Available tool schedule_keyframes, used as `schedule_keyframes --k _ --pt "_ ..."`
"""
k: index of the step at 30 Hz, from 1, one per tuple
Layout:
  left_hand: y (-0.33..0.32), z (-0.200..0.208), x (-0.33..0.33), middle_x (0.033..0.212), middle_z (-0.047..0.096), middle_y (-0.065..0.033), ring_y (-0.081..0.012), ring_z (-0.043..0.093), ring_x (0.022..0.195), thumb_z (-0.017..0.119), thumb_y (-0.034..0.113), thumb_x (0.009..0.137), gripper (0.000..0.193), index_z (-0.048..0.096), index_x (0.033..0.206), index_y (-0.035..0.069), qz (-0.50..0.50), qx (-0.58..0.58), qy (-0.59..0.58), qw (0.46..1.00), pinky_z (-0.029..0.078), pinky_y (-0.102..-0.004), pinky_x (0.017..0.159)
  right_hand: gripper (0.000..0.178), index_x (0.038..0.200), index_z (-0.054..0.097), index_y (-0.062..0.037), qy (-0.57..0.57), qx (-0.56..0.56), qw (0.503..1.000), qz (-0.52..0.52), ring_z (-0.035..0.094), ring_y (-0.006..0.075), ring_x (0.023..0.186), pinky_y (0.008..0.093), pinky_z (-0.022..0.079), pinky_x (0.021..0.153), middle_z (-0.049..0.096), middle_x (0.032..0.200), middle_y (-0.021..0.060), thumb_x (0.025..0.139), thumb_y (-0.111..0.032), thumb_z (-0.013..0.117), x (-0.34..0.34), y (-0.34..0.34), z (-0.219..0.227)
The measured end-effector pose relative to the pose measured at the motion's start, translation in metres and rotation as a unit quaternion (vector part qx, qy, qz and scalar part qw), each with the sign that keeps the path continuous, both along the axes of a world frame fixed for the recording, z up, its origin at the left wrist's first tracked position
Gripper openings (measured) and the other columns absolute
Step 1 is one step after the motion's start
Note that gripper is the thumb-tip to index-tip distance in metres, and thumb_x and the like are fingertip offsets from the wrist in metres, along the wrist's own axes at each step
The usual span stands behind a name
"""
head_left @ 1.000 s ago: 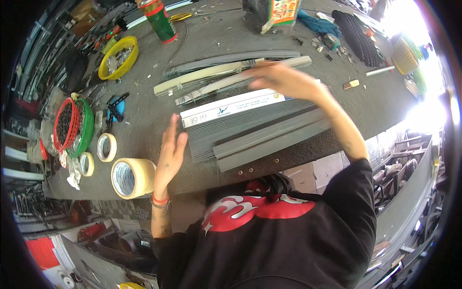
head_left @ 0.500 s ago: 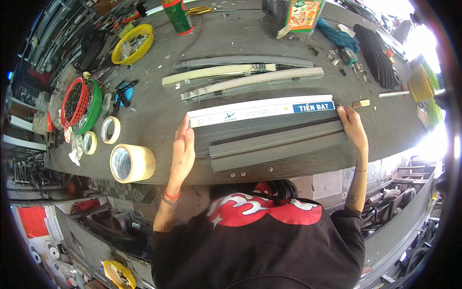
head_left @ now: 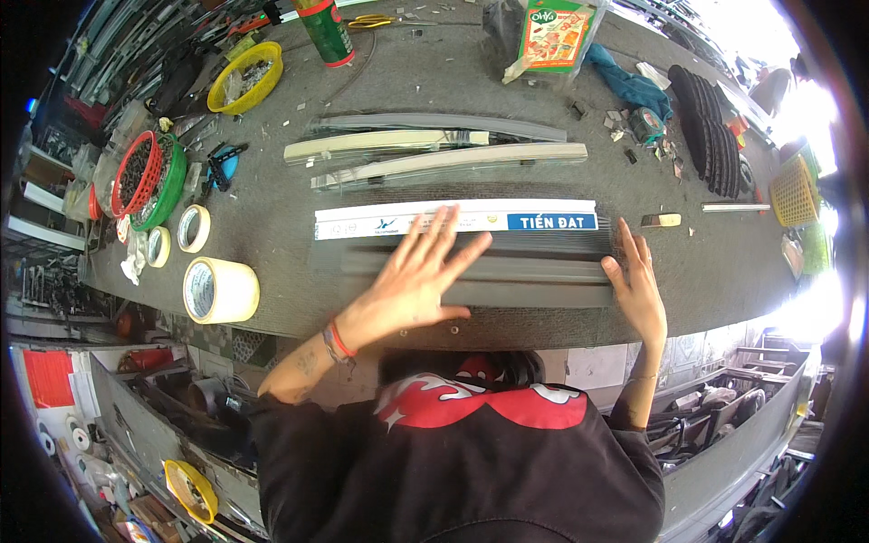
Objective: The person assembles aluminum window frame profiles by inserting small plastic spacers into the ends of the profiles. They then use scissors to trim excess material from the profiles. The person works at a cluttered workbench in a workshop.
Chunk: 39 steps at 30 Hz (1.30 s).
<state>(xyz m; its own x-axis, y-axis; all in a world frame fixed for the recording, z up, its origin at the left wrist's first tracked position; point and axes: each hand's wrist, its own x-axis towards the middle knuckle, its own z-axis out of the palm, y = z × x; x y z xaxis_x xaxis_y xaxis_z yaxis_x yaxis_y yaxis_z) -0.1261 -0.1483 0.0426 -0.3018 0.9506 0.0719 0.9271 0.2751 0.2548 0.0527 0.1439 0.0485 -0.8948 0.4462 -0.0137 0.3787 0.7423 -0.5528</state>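
A flat pleated dark mesh piece (head_left: 507, 242) lies near the table's front edge, with a white printed strip (head_left: 362, 224) along its far side and a grey strip (head_left: 543, 294) along its near side. Spread over its middle is my left hand (head_left: 421, 271), fingers apart, fingertips at the white strip; whether it presses down cannot be made out. At the piece's right end my right hand (head_left: 638, 285) stays open, fingers stretched out along the end edge. Neither hand grips anything.
Beyond the piece lie several long cream and grey strips (head_left: 453, 161). Tape rolls (head_left: 237, 290) and baskets of small parts (head_left: 170, 195) stand on the left. A brush (head_left: 661, 220), a yellow basket (head_left: 794, 195) and a tape measure (head_left: 645, 125) are on the right.
My left hand has left the piece's left end and moved right, spreading over its middle. My right hand has opened at the right end. The grey strip now lies closer to the white one.
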Motion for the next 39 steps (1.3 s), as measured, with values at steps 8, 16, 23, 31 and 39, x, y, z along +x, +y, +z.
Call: schedule_keyframes --k 8,16,23,31,39 --pt "0.006 -0.003 -0.033 0.135 0.037 -0.0227 -0.0403 0.037 0.126 0.076 0.063 0.063 0.114 0.021 0.15 0.013 0.072 -0.025 0.032 0.997 0.027 -0.0507 0.109 0.127 0.152 0.012 -0.0159 0.007 0.002 0.988 0.153 0.024 0.0381 0.14 0.0511 0.024 0.114 0.026 0.151 0.0172 0.053 -0.047 0.085 -0.01 0.025 -0.004" --pt "0.005 -0.009 -0.029 0.124 0.046 -0.0188 -0.0341 0.047 0.111 0.075 0.06 0.067 0.106 0.029 0.145 0.004 0.049 0.005 0.069 0.996 0.036 -0.0458 0.099 0.111 0.149 0.026 -0.0123 -0.017 0.024 0.977 0.211 0.03 0.0398 0.135 0.0487 0.029 0.111 0.033 0.146 0.0206 0.057 -0.024 0.086 -0.028 0.02 -0.002" --pt "-0.004 -0.015 0.012 0.122 0.048 -0.0179 -0.0324 0.047 0.113 0.075 0.061 0.065 0.11 0.028 0.145 0.002 0.057 0.066 0.029 0.996 0.036 -0.047 0.099 0.117 0.149 0.022 -0.006 -0.072 0.0 0.981 0.183 0.034 0.0397 0.135 0.0465 0.028 0.112 0.034 0.148 0.0192 0.051 -0.01 0.086 0.007 0.006 0.028" --pt "0.006 -0.047 0.012 0.128 0.049 -0.0163 -0.0333 0.045 0.122 0.079 0.063 0.053 0.108 0.042 0.139 0.01 0.111 0.16 0.083 0.977 0.028 -0.0528 0.108 0.056 0.135 0.048 -0.007 0.334 0.147 0.93 0.049 0.059 0.0321 0.101 0.0429 0.059 0.076 0.047 0.123 0.021 0.094 -0.046 0.054 -0.009 0.018 0.029" --pt "-0.104 -0.02 0.096 0.126 0.049 -0.0188 -0.0358 0.049 0.115 0.058 0.053 0.083 0.062 0.053 0.123 0.006 0.345 0.321 0.148 0.87 0.041 -0.0489 0.094 0.052 0.126 0.053 -0.0008 0.428 0.043 0.891 0.147 0.054 0.0332 0.108 0.0432 0.052 0.081 0.05 0.123 0.0213 0.095 -0.042 0.053 -0.07 -0.036 0.031"
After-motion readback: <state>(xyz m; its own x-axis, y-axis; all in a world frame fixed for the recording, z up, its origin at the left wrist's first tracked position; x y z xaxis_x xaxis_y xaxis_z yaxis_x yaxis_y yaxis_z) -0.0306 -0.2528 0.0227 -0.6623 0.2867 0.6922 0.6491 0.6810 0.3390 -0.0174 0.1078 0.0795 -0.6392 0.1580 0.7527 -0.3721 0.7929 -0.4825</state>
